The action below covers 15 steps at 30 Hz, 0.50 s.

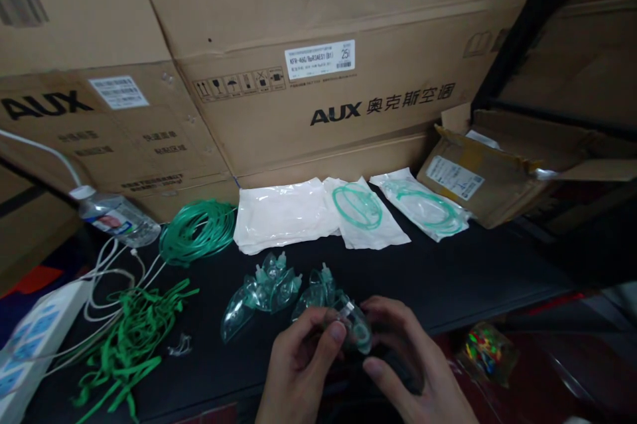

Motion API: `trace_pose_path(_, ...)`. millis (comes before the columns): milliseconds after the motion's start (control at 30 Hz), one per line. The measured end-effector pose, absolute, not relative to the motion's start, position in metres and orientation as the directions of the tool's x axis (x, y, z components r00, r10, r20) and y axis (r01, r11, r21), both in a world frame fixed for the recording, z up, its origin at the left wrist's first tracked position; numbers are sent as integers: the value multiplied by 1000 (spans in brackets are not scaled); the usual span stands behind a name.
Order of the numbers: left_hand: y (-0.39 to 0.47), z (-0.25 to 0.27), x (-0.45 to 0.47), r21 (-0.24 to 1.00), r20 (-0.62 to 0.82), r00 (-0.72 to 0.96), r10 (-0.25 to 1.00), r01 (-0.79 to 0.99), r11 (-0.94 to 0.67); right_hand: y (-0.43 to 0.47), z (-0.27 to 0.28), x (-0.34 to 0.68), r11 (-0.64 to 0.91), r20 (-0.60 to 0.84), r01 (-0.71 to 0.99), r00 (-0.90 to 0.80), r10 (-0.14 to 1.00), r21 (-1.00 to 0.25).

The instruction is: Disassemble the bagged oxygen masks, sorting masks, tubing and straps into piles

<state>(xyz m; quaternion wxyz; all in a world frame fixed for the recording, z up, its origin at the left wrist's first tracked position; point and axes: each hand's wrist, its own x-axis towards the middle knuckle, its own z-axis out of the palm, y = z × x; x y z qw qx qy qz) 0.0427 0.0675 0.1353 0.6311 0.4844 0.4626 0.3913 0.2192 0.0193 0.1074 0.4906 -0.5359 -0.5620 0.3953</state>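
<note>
My left hand pinches a clear greenish oxygen mask between thumb and fingers, near the front of the black table. A small shiny metal strip shows on the mask. Curved around its right side is my right hand, thumb and fingers apart; whether a fingertip touches the mask I cannot tell. Just behind my left hand lie more clear masks, partly hidden by it. Another cluster of oxygen masks rests to the left.
Green elastic straps, small clear pieces and a coil of green tubing lie left, by a power strip and bottle. White packets line the back. An open carton stands right, large boxes behind.
</note>
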Motion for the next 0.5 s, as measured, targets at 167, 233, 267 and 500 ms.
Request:
trace_pose_path(167,54,137,51,930,-281,237,930,-173,325,20,105,213,187,221,276,99,970,-943)
trace_pose_path(233,49,138,53,932,-274,153,950,-200,301,21,108,210,231,276,323,102,956,-918)
trace_pose_path(267,47,137,52,941,-257,94,962,-202,271,21,110,210,251,296,337,88,951,-907)
trace_pose_path(500,56,136,30,997,-70,173,983,-20,74,23,127,210,259,289,351,35,957,-900)
